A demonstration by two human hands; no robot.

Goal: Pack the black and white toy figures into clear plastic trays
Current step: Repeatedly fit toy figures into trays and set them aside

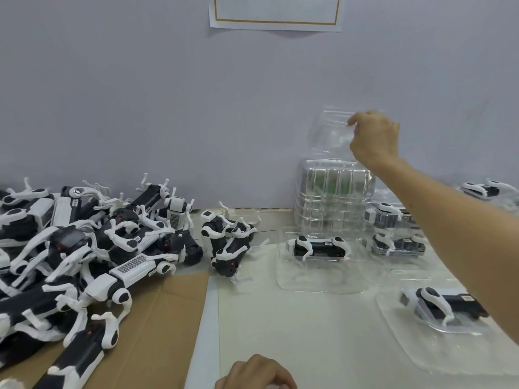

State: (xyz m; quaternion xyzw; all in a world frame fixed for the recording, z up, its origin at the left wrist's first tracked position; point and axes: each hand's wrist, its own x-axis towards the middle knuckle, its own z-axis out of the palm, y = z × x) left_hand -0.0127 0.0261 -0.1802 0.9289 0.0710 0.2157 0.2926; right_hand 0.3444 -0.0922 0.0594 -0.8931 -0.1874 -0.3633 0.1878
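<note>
In the head view, a pale wall [140, 94] with a taped paper sheet [275, 12] stood behind your bench [280, 318], which was partly covered in cardboard [168, 304]. Your right hand [375, 138] pinched a clear tray [328, 130] above the tray stack [334, 192]. Toy figures [84, 248] lay heaped on the left. I cannot tell how the fingers of your left hand [255, 373] lay.

black-and-white toy figures [84, 248], clear trays [320, 276]; brown cardboard [157, 318]

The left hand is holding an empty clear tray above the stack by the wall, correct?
Not quite: it is the right hand, not the left, whose fingers pinch the empty clear tray above the stack by the wall, as the head view shows. The left hand sits low at the bottom of the frame, partly cut off.
</note>
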